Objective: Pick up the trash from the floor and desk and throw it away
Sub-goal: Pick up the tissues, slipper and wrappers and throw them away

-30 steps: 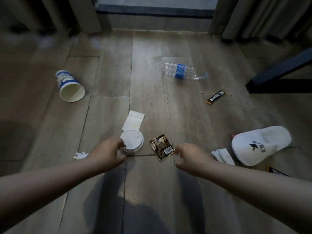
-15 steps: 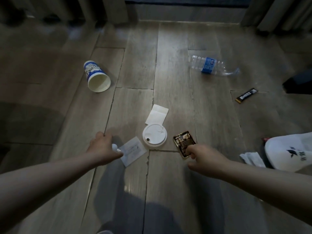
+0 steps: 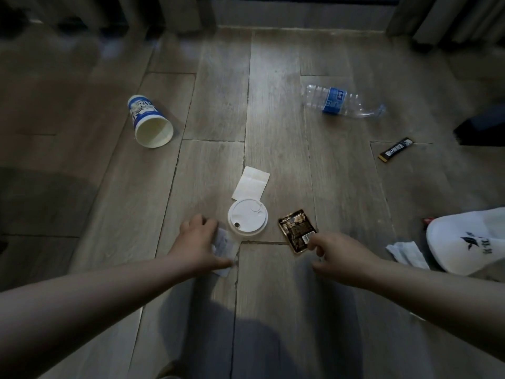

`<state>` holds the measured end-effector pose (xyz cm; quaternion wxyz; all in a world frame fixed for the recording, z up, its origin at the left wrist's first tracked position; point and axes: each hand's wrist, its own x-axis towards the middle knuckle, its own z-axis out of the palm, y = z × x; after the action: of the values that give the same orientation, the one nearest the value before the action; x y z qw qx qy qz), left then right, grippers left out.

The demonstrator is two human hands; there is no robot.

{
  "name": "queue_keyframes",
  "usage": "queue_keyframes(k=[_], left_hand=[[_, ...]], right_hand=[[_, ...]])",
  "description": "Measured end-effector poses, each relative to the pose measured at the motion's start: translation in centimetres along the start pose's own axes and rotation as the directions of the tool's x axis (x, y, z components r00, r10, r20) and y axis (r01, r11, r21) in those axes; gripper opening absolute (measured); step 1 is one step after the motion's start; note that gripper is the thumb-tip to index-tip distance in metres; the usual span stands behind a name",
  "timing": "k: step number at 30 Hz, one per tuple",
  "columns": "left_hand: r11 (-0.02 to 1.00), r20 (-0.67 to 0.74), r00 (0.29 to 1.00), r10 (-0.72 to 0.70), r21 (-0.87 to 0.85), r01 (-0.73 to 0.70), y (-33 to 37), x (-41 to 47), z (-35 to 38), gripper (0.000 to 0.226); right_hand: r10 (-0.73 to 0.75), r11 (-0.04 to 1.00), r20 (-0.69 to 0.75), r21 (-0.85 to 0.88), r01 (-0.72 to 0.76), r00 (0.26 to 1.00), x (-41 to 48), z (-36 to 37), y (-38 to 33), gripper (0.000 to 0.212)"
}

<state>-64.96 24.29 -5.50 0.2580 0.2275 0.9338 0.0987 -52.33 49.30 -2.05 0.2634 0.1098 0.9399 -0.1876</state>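
Left hand (image 3: 200, 242) and right hand (image 3: 337, 251) both on floor (image 3: 276, 110) trash either side of the white cup lid (image 3: 248, 220)

Paper cup (image 3: 150, 123) lies tipped over, well off to the lid's far left. Left hand's fingers are curled on a small clear packet (image 3: 225, 246) just left of the lid. A white paper sachet (image 3: 250, 183) sits right up against the lid's far edge. Just right of the lid, the right hand pinches the corner of a brown snack wrapper (image 3: 296, 231). Further right of the lid: water bottle (image 3: 341, 101), black stick sachet (image 3: 396, 149), crumpled tissue (image 3: 407, 254), white slipper (image 3: 470, 239).

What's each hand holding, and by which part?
Right hand pinches the brown wrapper at its near corner. Left hand holds a white packet by its left edge.
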Motion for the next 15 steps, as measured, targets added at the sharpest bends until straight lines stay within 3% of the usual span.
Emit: queue_keyframes(k=[7, 15], left_hand=[[0.996, -0.002, 1.000, 0.029, 0.085, -0.029, 0.85, 0.79, 0.45, 0.081], [1.000, 0.004, 1.000, 0.016, 0.017, -0.016, 0.94, 1.01, 0.74, 0.061]], right_hand=[[0.023, 1.000, 0.013, 0.009, -0.023, 1.000, 0.21, 0.39, 0.70, 0.036], [0.044, 0.999, 0.020, 0.011, -0.044, 0.999, 0.47, 0.45, 0.91, 0.036]])
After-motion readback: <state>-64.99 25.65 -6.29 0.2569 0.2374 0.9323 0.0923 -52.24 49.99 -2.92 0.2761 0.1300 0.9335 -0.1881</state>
